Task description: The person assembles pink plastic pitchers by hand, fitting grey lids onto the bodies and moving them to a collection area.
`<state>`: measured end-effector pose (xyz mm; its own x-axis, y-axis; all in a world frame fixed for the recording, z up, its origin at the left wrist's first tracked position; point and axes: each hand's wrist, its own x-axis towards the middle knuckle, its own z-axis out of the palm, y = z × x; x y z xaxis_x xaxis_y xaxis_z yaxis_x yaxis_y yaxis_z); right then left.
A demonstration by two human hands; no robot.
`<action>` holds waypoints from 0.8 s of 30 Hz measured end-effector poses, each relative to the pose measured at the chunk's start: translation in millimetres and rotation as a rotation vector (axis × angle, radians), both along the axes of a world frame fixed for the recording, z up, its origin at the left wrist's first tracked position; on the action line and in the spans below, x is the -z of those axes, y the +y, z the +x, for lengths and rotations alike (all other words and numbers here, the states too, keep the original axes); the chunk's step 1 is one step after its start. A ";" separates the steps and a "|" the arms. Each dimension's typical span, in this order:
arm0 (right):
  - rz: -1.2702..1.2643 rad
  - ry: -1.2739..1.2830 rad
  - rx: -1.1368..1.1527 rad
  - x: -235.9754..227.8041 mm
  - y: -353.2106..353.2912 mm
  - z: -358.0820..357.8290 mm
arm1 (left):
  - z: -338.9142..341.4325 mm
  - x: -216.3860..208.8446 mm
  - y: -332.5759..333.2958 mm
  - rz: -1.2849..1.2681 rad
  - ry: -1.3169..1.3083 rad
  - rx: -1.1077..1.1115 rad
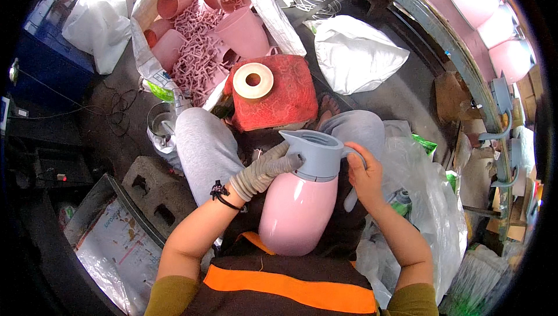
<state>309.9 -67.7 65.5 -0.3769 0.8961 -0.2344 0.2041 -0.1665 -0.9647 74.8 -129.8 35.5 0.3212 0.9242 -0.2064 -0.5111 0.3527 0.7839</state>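
Note:
A pink jug (pixel 299 214) with a grey spouted top (pixel 318 148) leans in my lap, its spout toward the upper left. My left hand (pixel 264 171), in a grey glove, is wrapped against the left side of the jug's neck, thumb on the grey collar. My bare right hand (pixel 365 179) is closed around the grey handle on the right; the handle's lower end shows below my fingers. The jug's base rests toward my dark apron (pixel 285 284) with orange bands. Beyond the spout stands a red covered block (pixel 285 104) bearing a cream ring (pixel 253 81).
A white sack (pixel 279 20) of pink plastic scraps and pink cups stands ahead left. Another white sack (pixel 357 54) lies ahead right. Pink jug bodies (pixel 476 2) line a bench at the far right, grey handled tops (pixel 503 107) along its edge. Clear plastic bags (pixel 418 200) lie beside my right arm.

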 end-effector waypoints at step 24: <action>-0.041 -0.372 -0.561 -66.0 17.7 -13.4 | -21.1 -13.2 1.2 -0.018 0.058 0.083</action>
<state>296.4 -50.0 131.5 -0.6699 0.5759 -0.4686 0.5881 0.0264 -0.8083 53.7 -128.5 48.7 0.3832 0.8912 -0.2427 -0.4340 0.4057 0.8044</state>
